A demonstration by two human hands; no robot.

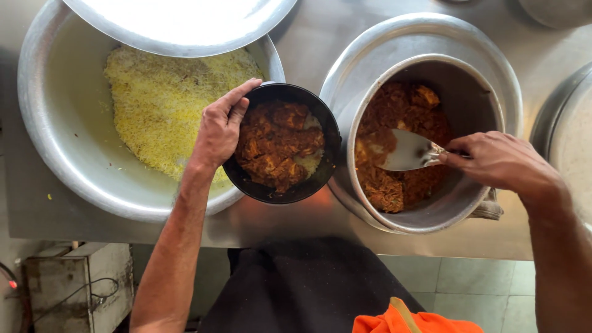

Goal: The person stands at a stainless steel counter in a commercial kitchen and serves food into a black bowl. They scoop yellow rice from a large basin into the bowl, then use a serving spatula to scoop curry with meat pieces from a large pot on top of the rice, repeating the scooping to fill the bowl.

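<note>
My left hand (219, 126) grips the rim of a black round bowl (330, 132) filled with brown meat curry over some rice. It holds the bowl over the near edge of a large metal pot of yellow-white rice (161, 98). My right hand (499, 161) holds a flat metal serving spoon (407, 151) whose blade lies inside a smaller metal pot of brown curry (394, 160). That pot stands tilted inside a wider metal basin (425, 34).
A large metal lid (179, 24) leans over the far side of the rice pot. Another metal vessel (567, 129) sits at the right edge. All stand on a steel counter (308, 37). Below are a tiled floor, an orange cloth (413, 322) and a box with cables.
</note>
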